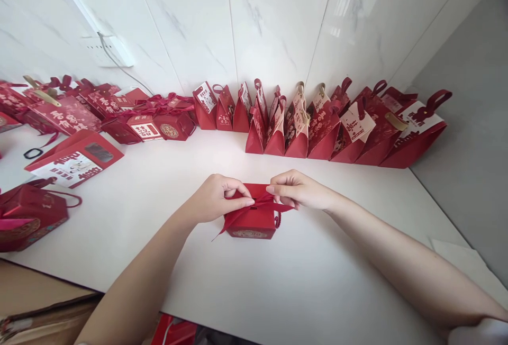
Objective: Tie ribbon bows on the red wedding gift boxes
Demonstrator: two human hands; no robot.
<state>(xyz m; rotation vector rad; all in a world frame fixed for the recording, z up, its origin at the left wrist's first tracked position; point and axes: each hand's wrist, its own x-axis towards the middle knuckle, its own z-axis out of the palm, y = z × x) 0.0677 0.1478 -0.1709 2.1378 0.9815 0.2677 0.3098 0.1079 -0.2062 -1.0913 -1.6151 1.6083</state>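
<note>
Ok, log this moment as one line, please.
left hand: pinching red ribbon; right hand: pinching red ribbon; ribbon: across small red box; box: on white table; rest: red gift boxes along wall

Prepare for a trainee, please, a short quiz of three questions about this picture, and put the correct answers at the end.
1. What do the left hand and the right hand both hold?
A) a pair of silver metal scissors
B) the red fabric ribbon on the small red cardboard box
C) a clear glass bottle

2. True or false: a thin grey cable runs from the white plastic wall socket.

3. In which half of the picture, left or right, does the black oval band lie on the white flat tabletop?

Key: 1. B; 2. true; 3. left.
</note>
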